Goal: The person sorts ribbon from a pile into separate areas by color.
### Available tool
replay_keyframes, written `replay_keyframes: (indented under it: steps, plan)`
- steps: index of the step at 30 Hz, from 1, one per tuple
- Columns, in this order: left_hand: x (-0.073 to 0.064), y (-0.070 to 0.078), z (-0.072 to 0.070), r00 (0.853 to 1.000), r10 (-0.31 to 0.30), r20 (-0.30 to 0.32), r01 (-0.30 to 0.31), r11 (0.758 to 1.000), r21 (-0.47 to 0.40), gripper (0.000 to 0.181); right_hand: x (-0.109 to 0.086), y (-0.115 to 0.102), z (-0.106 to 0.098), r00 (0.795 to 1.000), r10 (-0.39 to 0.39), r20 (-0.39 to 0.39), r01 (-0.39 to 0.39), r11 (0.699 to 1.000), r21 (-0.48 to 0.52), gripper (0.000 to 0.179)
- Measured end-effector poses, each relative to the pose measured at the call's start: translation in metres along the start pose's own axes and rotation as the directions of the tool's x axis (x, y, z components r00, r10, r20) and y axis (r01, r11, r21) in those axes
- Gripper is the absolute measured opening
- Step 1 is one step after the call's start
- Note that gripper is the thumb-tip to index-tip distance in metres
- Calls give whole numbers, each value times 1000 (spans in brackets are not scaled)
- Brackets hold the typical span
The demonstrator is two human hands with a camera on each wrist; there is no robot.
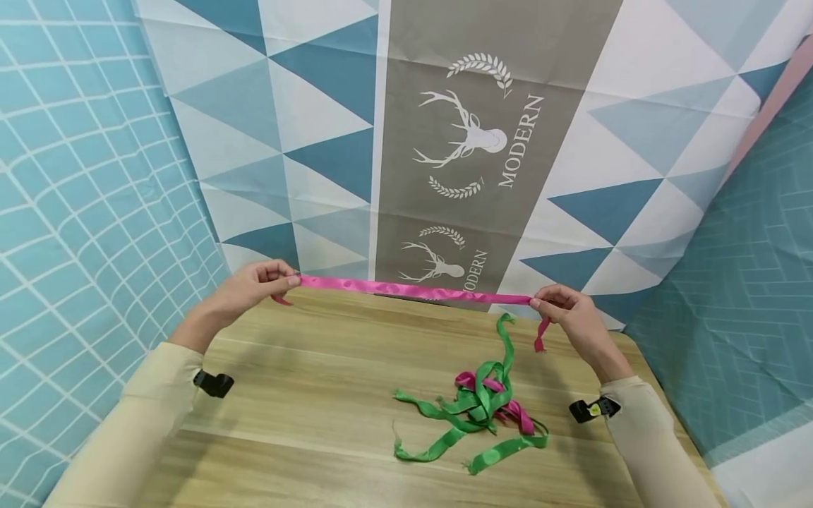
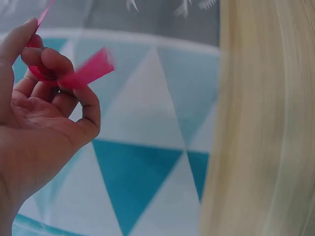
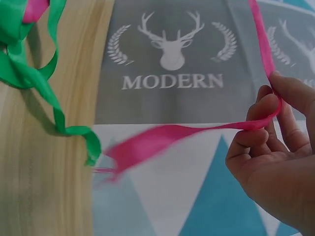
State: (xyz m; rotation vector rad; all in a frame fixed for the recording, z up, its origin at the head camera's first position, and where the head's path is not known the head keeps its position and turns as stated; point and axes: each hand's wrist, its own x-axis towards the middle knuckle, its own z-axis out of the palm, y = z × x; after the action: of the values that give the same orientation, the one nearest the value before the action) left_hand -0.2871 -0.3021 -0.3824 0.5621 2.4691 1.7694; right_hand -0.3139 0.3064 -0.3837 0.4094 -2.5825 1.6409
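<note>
A pink ribbon [image 1: 413, 290] is stretched nearly straight between both hands, above the far part of the wooden table [image 1: 305, 395]. Thumb and fingers of the left hand [image 1: 263, 281] pinch one end, and a short tail hangs past them. The right hand [image 1: 568, 314] pinches the ribbon near its other end; a longer frayed tail [image 3: 147, 145] dangles from it. Below, toward the right, lies a loose tangle of green ribbons [image 1: 483, 402] with pink ribbon [image 1: 517, 416] among them. In the left wrist view, the pink tail [image 2: 91, 71] sticks out between the curled fingers.
Behind the table hangs a patterned cloth [image 1: 330, 127] with triangles and a grey band of deer heads. A blue gridded cloth [image 1: 82, 176] stands at the left, a teal one [image 1: 749, 282] at the right. Each wrist wears a black strap mount [image 1: 214, 384].
</note>
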Motion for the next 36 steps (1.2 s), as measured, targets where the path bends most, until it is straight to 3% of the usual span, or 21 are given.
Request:
replay_keyframes:
  steps: [5,10,14,17,21,25,30,36]
  plan:
    - [11,-25,-23,990,-74,-118,78,997,27,33,18,13,1,997,73,30,-74,996,40,40]
    - [24,-60,-39,962,-168,-215,165,986,-29,43,47,34,17,994,79,81,-87,991,103,35]
    - [31,-87,-47,936,-221,-276,223,975,-25,47,69,55,36,984,69,167,-80,995,58,23]
    - [35,-103,-47,924,-239,-299,259,965,29,44,77,72,48,970,75,232,-72,997,-21,16]
    - [37,-115,-42,935,-216,-283,265,953,146,39,80,92,59,963,46,266,5,982,-187,10]
    - [38,-122,-36,946,-185,-266,246,944,221,32,81,108,61,969,2,247,76,950,-304,2]
    - [45,-126,-28,944,-198,-263,268,926,266,27,77,118,50,978,0,207,89,903,-421,11]
    - [59,-129,-16,944,-235,-232,294,916,272,27,66,125,32,985,41,166,40,887,-460,18]
